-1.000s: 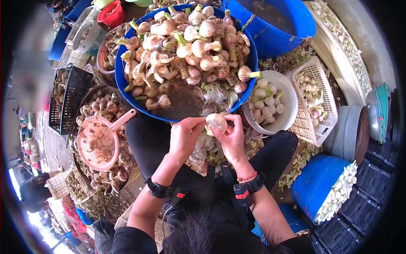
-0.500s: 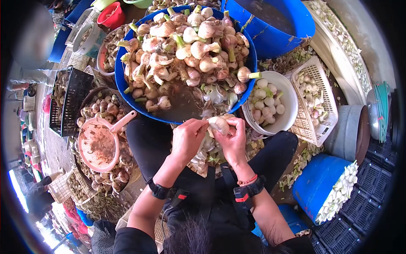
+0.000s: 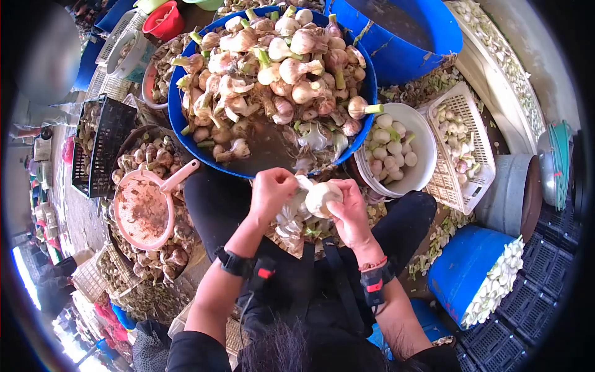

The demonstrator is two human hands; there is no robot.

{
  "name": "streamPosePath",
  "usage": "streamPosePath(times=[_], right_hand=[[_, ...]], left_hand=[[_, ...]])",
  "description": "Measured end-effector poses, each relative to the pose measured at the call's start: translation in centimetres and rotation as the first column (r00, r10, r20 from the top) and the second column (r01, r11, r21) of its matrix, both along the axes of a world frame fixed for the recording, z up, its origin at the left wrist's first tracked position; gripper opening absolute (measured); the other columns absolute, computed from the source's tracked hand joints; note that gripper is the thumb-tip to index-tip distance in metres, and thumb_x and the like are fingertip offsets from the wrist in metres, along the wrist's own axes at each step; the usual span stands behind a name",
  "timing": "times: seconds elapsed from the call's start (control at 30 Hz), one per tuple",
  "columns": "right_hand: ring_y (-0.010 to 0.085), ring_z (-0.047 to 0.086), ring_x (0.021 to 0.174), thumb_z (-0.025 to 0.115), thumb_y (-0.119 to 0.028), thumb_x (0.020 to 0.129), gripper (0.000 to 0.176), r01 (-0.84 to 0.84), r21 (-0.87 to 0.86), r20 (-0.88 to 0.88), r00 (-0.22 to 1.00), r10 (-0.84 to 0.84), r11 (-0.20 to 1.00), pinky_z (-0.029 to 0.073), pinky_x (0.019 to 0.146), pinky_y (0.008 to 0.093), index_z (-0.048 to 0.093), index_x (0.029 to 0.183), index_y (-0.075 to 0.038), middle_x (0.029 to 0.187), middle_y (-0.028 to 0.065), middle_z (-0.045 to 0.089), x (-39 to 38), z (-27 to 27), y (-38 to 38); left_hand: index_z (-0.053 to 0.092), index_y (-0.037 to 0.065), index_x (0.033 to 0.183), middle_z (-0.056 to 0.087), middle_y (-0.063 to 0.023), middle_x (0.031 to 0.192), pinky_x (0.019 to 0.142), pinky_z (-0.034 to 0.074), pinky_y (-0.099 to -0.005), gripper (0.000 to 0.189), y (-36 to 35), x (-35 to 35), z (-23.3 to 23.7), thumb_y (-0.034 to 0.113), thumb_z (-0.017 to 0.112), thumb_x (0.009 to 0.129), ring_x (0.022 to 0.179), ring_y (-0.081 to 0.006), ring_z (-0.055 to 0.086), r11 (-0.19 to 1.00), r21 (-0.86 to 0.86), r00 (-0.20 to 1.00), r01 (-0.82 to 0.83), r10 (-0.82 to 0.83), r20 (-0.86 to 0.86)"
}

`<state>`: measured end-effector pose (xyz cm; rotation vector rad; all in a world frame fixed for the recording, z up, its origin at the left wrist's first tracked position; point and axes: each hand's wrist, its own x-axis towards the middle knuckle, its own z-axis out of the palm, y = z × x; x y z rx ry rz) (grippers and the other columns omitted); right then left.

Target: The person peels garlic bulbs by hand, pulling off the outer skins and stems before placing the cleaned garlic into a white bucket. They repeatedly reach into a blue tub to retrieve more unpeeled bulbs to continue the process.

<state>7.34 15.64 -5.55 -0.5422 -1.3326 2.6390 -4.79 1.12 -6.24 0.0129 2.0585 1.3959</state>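
Observation:
My right hand [image 3: 349, 209] holds a pale garlic bulb [image 3: 322, 196] over my lap. My left hand [image 3: 271, 193] pinches a strip of its white skin [image 3: 302, 182] and pulls it away from the bulb. Loose peelings [image 3: 291, 224] lie heaped on my lap under both hands. Just beyond the hands stands a big blue tub [image 3: 175, 106] piled with unpeeled garlic bulbs [image 3: 266, 68], some with green stalks. To the right of the hands a white bowl [image 3: 423, 149] holds peeled white bulbs [image 3: 389, 144].
A pink strainer scoop [image 3: 147, 208] lies on a basin of garlic at the left. A white slotted basket [image 3: 468, 146] with bulbs stands right of the bowl. Another blue tub [image 3: 409, 37] is behind, a blue barrel [image 3: 465, 266] at the right, black crates [image 3: 105, 149] at the left.
Both hands have dropped slightly toward my lap with the bulb. My left hand has drawn a strip of skin off the bulb.

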Motion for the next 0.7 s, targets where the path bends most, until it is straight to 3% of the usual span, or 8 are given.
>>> streamPosePath(times=[0.03, 0.07, 0.13, 0.2, 0.27, 0.33, 0.5, 0.7], right_hand=[[0.0166, 0.056, 0.103, 0.064, -0.014, 0.084, 0.039, -0.043, -0.146, -0.024, 0.999, 0.039, 0.988, 0.048, 0.089, 0.0326, 0.044, 0.116, -0.005, 0.112, 0.0071, 0.052, 0.1, 0.4, 0.1], [0.0166, 0.056, 0.103, 0.064, -0.014, 0.084, 0.039, -0.038, -0.145, -0.023, 0.999, 0.035, 0.989, 0.048, 0.089, 0.0326, 0.044, 0.116, -0.005, 0.112, 0.0071, 0.052, 0.1, 0.9, 0.3], [0.0200, 0.056, 0.105, 0.057, -0.022, 0.089, 0.042, -0.059, -0.456, 0.000, 0.998, 0.066, 0.888, 0.049, 0.090, 0.0391, 0.041, 0.124, -0.006, 0.116, 0.0092, 0.053, 0.1, 1.5, 0.7], [0.0218, 0.056, 0.107, 0.052, -0.027, 0.092, 0.042, -0.085, -0.496, -0.011, 0.996, 0.091, 0.864, 0.049, 0.090, 0.0450, 0.040, 0.127, -0.007, 0.118, 0.0093, 0.053, 0.2, 0.8, 0.8], [0.0207, 0.056, 0.107, 0.049, -0.029, 0.093, 0.040, -0.085, -0.499, 0.080, 0.986, 0.143, 0.862, 0.048, 0.091, 0.0462, 0.042, 0.126, -0.007, 0.118, 0.0086, 0.054, 0.1, 0.6, 0.9], [0.0188, 0.056, 0.106, 0.048, -0.037, 0.093, 0.046, -0.108, -0.461, 0.102, 0.980, 0.174, 0.881, 0.048, 0.090, 0.0456, 0.042, 0.127, -0.007, 0.118, 0.0073, 0.054, -0.2, 0.8, 0.5], [0.0133, 0.054, 0.106, 0.057, -0.046, 0.087, 0.058, -0.148, -0.357, 0.145, 0.967, 0.211, 0.922, 0.050, 0.086, 0.0401, 0.043, 0.129, -0.009, 0.114, 0.0021, 0.055, -0.2, 1.1, -0.1], [0.0104, 0.054, 0.103, 0.059, -0.048, 0.086, 0.059, -0.207, -0.310, 0.170, 0.948, 0.268, 0.928, 0.052, 0.081, 0.0355, 0.044, 0.129, -0.010, 0.112, 0.0001, 0.054, -0.5, 1.1, -0.1]], left_hand=[[0.065, -0.001, 0.077, 0.062, -0.0056, 0.061, 0.050, 0.045, -0.0270, 0.010, -0.4, -0.2, -0.7, 0.005, 0.058, 0.074, 0.050, -0.0117, 0.055, 0.969, -0.245, 0.955, 0.014, -0.086, -0.285], [0.067, 0.002, 0.080, 0.063, -0.0112, 0.064, 0.053, 0.047, -0.0313, 0.011, -1.3, -0.7, -1.8, 0.008, 0.062, 0.072, 0.054, -0.0191, 0.060, 0.941, -0.338, 0.879, 0.029, -0.186, -0.440], [0.068, 0.004, 0.083, 0.064, -0.0132, 0.073, 0.060, 0.049, -0.0307, 0.015, -2.5, -2.0, -2.4, 0.009, 0.065, 0.070, 0.066, -0.0235, 0.064, 0.794, -0.601, 0.814, 0.093, -0.408, -0.414], [0.068, 0.004, 0.090, 0.066, -0.0128, 0.083, 0.067, 0.050, -0.0296, 0.018, -2.8, -1.6, -1.5, 0.009, 0.067, 0.073, 0.075, -0.0222, 0.065, 0.788, -0.606, 0.805, 0.108, -0.426, -0.412], [0.067, 0.004, 0.095, 0.066, -0.0126, 0.089, 0.069, 0.050, -0.0296, 0.018, -1.3, 0.0, 1.7, 0.008, 0.065, 0.078, 0.077, -0.0210, 0.065, 0.979, -0.110, 0.835, 0.174, -0.206, -0.510], [0.066, 0.003, 0.097, 0.066, -0.0123, 0.091, 0.069, 0.050, -0.0292, 0.016, -0.5, 1.5, 4.3, 0.008, 0.064, 0.082, 0.078, -0.0194, 0.064, 0.950, 0.011, 0.885, 0.312, -0.287, -0.366], [0.066, 0.003, 0.094, 0.065, -0.0138, 0.083, 0.065, 0.051, -0.0322, 0.015, -0.2, 2.4, 4.8, 0.008, 0.063, 0.080, 0.075, -0.0299, 0.064, 0.946, -0.116, 0.764, 0.303, -0.314, -0.564], [0.066, 0.003, 0.092, 0.065, -0.0144, 0.083, 0.064, 0.051, -0.0326, 0.014, -0.3, 3.0, 5.0, 0.007, 0.063, 0.080, 0.074, -0.0295, 0.065, 0.956, -0.151, 0.735, 0.252, -0.291, -0.613]])
